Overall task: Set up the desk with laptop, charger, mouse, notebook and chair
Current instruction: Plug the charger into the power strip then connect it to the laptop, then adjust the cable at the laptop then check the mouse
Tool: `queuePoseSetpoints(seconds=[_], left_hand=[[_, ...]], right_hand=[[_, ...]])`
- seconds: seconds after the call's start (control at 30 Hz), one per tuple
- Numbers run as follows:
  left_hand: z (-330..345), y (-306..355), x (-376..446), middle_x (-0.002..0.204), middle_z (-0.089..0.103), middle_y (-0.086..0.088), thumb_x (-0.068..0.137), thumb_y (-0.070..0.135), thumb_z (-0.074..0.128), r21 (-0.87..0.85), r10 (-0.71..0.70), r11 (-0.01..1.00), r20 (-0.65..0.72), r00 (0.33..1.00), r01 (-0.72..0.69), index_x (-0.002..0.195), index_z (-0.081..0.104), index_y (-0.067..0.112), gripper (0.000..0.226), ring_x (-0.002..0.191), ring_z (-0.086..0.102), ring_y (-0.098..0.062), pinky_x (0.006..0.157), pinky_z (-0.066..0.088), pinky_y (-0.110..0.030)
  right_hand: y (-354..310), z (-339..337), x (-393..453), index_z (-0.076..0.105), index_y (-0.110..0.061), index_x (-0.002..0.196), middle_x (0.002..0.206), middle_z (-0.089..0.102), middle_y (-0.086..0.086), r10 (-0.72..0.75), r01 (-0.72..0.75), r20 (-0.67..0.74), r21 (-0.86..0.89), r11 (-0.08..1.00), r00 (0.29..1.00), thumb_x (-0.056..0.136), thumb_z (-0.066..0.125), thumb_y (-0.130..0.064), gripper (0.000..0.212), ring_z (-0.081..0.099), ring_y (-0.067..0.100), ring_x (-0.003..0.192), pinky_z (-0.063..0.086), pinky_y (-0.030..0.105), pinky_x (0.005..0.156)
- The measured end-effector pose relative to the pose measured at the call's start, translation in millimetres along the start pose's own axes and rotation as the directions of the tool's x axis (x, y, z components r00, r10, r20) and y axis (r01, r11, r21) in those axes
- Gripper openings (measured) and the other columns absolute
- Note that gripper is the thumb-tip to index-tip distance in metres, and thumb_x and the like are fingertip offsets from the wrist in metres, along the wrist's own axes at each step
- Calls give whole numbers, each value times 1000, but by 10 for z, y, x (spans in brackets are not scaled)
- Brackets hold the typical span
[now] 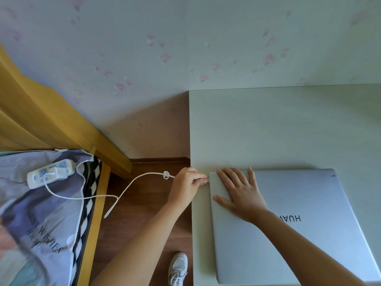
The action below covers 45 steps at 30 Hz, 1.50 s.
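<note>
Pinching cable plug (207, 179), left hand (186, 185); right hand (240, 191) flat (laptop (299, 234) closed).

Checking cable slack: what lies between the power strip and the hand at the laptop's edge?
Head view: only the white charger cable, sagging over wooden floor, from power strip to left hand.

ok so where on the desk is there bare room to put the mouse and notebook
The desk is bare between the wall and the far edge of the closed laptop. The laptop's left far corner is crowded: the right hand lies flat on the lid, and the left hand pinches the charger cable there.
</note>
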<state>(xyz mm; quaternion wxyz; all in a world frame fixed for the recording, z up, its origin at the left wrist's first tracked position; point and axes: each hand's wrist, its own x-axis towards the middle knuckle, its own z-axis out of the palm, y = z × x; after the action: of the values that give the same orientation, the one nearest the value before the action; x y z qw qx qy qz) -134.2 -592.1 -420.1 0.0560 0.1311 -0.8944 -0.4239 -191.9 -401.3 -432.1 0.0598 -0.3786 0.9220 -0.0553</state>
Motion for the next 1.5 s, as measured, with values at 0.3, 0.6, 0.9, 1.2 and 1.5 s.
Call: queuePoseSetpoints(seconds=[0.3, 0.6, 0.9, 1.2, 1.5], left_hand=[[-68, -23, 19, 74, 65, 2, 85, 28, 67, 268, 157, 950, 40, 987, -162, 91, 76, 21, 13, 75, 54, -21, 60, 46, -35], [-36, 251, -193, 150, 39, -4, 92, 45, 52, 520, 293, 737, 331, 897, -432, 148, 28, 22, 65, 138, 38, -22, 107, 36, -40], [472, 721, -408, 151, -29, -1, 85, 65, 11, 537, 123, 670, 601, 790, -513, 145, -21, 15, 85, 142, -24, -24, 117, -9, -44], [1562, 1627, -354, 154, -29, 0, 96, 54, 32, 509, 48, 712, 651, 757, -483, 147, -19, 34, 75, 145, -20, -29, 116, -4, -51], [2950, 2513, 120, 158, -3, -5, 93, 55, 17, 491, 173, 777, 436, 883, -394, 151, 9, 15, 70, 148, 6, -25, 118, 15, -47]], right_hand=[[-20, -67, 0, 26, -23, 147, 144, 43, -2, 19, -19, 65, 4, 1000, 998, 88, 13, -70, 77, 31, 20, 136, 6, 53, 114], [-107, -295, -256, 44, -22, 137, 145, 45, 2, 157, -150, 172, -52, 987, 973, 85, 32, -63, 67, 46, 21, 131, 43, 49, 98], [290, -527, -1109, 58, -17, 127, 136, 55, 5, 488, -472, 187, -123, 873, 853, 94, 4, -55, 74, 59, 23, 118, 47, 49, 89], [1072, -856, -1984, 43, -21, 139, 147, 30, 1, 649, -654, 170, -34, 756, 742, 89, 17, -59, 68, 47, 23, 130, 33, 47, 100], [2875, -1254, -2785, -4, -29, 150, 159, -9, -6, 723, -722, 36, 106, 684, 690, 98, 28, -47, 63, -4, 16, 146, 2, 42, 118]])
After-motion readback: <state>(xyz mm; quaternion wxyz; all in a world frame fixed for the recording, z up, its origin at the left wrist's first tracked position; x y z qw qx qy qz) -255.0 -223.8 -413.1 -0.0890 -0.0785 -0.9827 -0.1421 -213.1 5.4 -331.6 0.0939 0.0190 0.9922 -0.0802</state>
